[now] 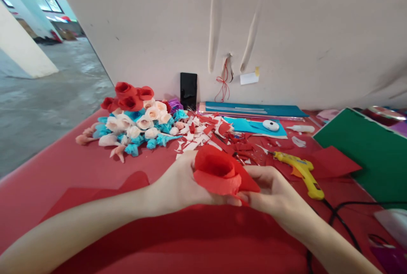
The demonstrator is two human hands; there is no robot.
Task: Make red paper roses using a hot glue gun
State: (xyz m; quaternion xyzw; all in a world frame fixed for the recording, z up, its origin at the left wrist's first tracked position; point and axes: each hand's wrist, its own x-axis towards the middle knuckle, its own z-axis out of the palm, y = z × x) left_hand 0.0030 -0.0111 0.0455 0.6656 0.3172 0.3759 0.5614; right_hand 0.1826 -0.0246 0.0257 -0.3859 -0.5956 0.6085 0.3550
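A rolled red paper rose [219, 172] sits between both my hands above the red table. My left hand [179, 185] wraps around its left side and base, fingers closed on it. My right hand [273, 191] grips the rose's right edge and lower part, fingers curled under it. A pile of finished paper roses [136, 121] in red, white, peach and blue lies at the back left. Red and white paper scraps [206, 136] are scattered just beyond my hands.
A yellow glue gun [302, 172] with a black cord lies to the right. Green sheet [365, 151] at right, blue sheets [254, 115] and a white tape dispenser [271, 125] at the back. A black phone [188, 89] leans on the beige board. Red sheet [190, 240] lies near me.
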